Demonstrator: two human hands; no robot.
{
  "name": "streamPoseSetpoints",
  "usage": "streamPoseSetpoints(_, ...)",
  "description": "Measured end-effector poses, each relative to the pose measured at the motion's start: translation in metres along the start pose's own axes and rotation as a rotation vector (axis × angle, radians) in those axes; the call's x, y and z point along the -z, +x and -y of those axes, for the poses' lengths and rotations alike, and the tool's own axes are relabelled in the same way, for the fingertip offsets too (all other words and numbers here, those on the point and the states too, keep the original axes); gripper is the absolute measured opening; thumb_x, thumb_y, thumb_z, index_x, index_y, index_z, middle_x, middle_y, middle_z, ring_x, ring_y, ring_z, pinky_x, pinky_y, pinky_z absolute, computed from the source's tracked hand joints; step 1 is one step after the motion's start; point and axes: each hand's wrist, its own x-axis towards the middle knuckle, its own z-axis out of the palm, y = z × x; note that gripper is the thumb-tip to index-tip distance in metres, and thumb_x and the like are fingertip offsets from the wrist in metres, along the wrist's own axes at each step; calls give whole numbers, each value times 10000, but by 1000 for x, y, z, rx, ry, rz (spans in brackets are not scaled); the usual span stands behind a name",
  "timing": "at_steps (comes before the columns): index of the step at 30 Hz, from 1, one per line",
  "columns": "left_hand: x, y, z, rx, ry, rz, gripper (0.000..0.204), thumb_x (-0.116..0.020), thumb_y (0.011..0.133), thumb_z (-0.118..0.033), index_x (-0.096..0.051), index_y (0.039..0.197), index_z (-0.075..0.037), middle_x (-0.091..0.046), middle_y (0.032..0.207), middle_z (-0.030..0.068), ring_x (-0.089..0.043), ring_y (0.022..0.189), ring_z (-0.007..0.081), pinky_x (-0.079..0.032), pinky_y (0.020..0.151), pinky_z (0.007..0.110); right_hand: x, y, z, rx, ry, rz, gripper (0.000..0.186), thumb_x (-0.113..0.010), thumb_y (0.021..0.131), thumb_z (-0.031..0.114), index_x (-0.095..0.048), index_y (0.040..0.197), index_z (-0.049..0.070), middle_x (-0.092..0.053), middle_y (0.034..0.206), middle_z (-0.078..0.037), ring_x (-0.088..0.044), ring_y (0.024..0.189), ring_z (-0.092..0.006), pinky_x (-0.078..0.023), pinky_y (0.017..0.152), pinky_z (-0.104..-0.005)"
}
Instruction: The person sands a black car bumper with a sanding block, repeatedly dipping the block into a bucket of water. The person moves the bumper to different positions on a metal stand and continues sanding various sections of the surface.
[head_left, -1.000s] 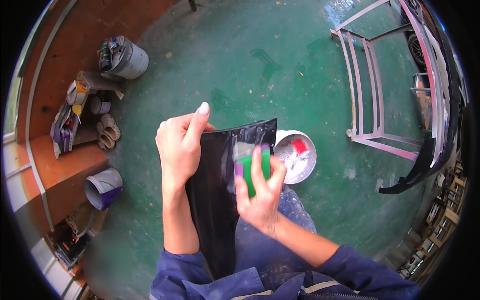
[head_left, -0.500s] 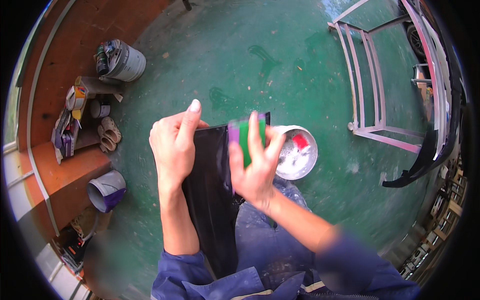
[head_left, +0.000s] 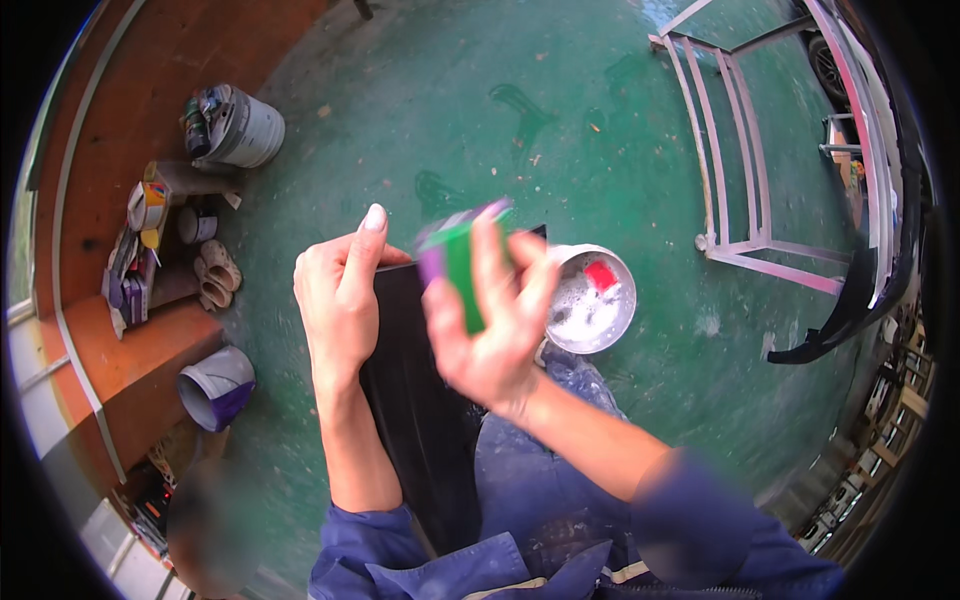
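Left hand (head_left: pixel 340 300) fingers clamp black panel (head_left: pixel 415 400); right hand (head_left: pixel 490 320) fingers grip green sponge (head_left: pixel 462 275)

Green-and-purple sanding block (head_left: pixel 462 262) pressed against upright glossy black panel (head_left: pixel 415 400).

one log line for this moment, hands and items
left hand: holds black panel | right hand: green block on panel, blurred | bowl: on floor, beside panel

Left hand (head_left: pixel 340 300) raised, thumb extended, fingers curled; right hand (head_left: pixel 490 320) blurred, fingers clasped.
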Motion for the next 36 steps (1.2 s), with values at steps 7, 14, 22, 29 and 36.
streamPoseSetpoints(7,-1,3,-8,23,52,-4,693,-537,1081,-526,-819,802,43,-553,519,119,-545,543,198,-406,594,388,-14,39,-43,39,-26,-160,743,-815,929,259,-565,1529,-102,-538,1266,-262,-586,1096,-379,-539,929,-456)
streamPoseSetpoints(14,-2,6,-4,-1,73,4,665,-558,1071,-508,-817,800,42,-537,522,91,-500,542,167,-367,578,379,-4,31,-49,136,23,-95,726,-806,951,268,-567,1528,-102,-526,1287,-273,-578,1103,-379,-534,930,-439)
streamPoseSetpoints(22,-3,1,-8,5,-12,-13,655,-571,1065,-489,-803,793,60,-570,549,70,-493,566,143,-348,583,354,13,-7,-26,93,18,39,721,-798,955,279,-575,1529,-95,-559,1277,-287,-588,1101,-395,-531,968,-464)
streamPoseSetpoints(29,-2,-1,4,37,-31,10,610,-627,1051,-462,-798,790,62,-421,549,2,-401,574,101,-280,565,352,30,-37,-7,-176,-108,148,748,-795,967,233,-504,1575,-90,-500,1311,-295,-536,1148,-411,-486,1023,-492)
streamPoseSetpoints(36,0,3,1,4,-3,26,588,-659,1031,-452,-756,748,55,-323,578,-17,-354,580,86,-255,557,345,37,-32,-22,-313,-113,208,765,-794,956,200,-478,1589,-91,-483,1268,-303,-524,1142,-430,-481,1005,-504)
